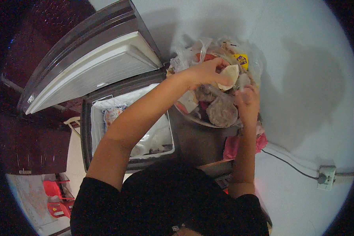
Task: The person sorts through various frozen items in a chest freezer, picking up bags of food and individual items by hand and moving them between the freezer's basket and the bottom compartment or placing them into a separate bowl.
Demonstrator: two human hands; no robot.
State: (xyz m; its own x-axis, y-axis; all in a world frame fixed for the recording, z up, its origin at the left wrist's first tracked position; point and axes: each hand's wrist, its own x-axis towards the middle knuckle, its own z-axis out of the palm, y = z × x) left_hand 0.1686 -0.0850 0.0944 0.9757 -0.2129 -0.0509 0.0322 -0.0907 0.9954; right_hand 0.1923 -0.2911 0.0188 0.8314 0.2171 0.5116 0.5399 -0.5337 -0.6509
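Note:
My left hand (208,74) grips a pale, cream-coloured piece (229,77) with a pointed end, perhaps food; its kind is unclear. Below and around it, a large round tray (202,122) is heaped with bagged items. To the right, my right hand (248,102) is closed, slightly blurred, by a whitish translucent bit (244,81) that looks like plastic. Just under both hands lies a clear bag of greyish-brown contents (222,112). A white package (188,101) sits at the tray's left, and a yellow packet (241,61) at its far side.
At left a chest freezer (172,137) stands open, its lid (94,65) raised, with a wire basket (102,116) and bags inside. Pink cloth (231,147) lies near my right forearm. A cable runs to a wall socket (326,177). Red chairs (57,196) stand lower left.

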